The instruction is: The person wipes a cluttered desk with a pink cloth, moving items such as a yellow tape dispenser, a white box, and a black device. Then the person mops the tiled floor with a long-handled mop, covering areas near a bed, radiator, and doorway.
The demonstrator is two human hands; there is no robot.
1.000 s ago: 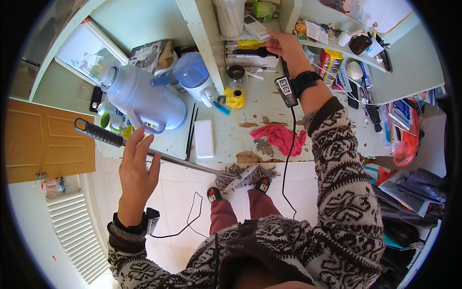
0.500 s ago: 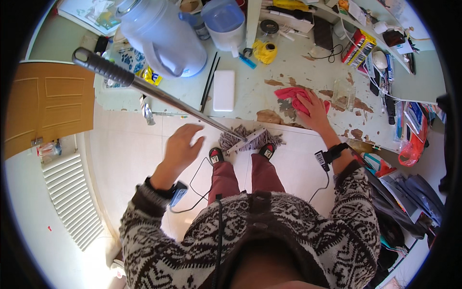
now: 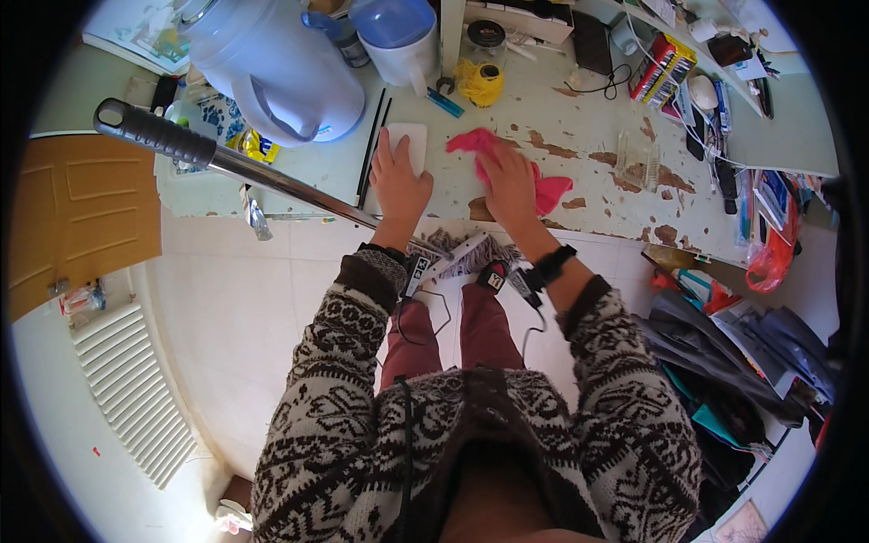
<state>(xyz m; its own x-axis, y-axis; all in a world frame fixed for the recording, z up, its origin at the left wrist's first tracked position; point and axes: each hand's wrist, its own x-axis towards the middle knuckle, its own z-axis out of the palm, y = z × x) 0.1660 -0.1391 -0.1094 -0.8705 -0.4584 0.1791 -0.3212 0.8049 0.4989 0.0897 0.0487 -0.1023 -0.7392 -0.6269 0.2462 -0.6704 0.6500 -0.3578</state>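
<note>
My left hand (image 3: pixel 402 187) lies over a white, flat, rounded block (image 3: pixel 417 145), perhaps a power bank, on the worn desk. Its fingers are stretched out across the block. My right hand (image 3: pixel 511 185) presses a crumpled pink cloth (image 3: pixel 552 192) against the desktop, fingers over it. Some of the cloth sticks out on both sides of the hand. Two thin black sticks (image 3: pixel 372 149) lie just left of the block. A mop (image 3: pixel 281 185) leans on the desk edge, its metal pole passing by my left wrist and its strands on the floor.
A large blue-grey thermos (image 3: pixel 281 77) and a white jug with a blue lid (image 3: pixel 398 45) stand at the back left. Yellow string (image 3: pixel 480 83) sits behind the cloth. A clear glass dish (image 3: pixel 637 161) is to the right. Bags and clothes (image 3: pixel 715 362) pile at lower right.
My left hand has come forward from above the floor onto the white block. The right hand has slid left with the pink cloth. The whole view has shifted slightly.
</note>
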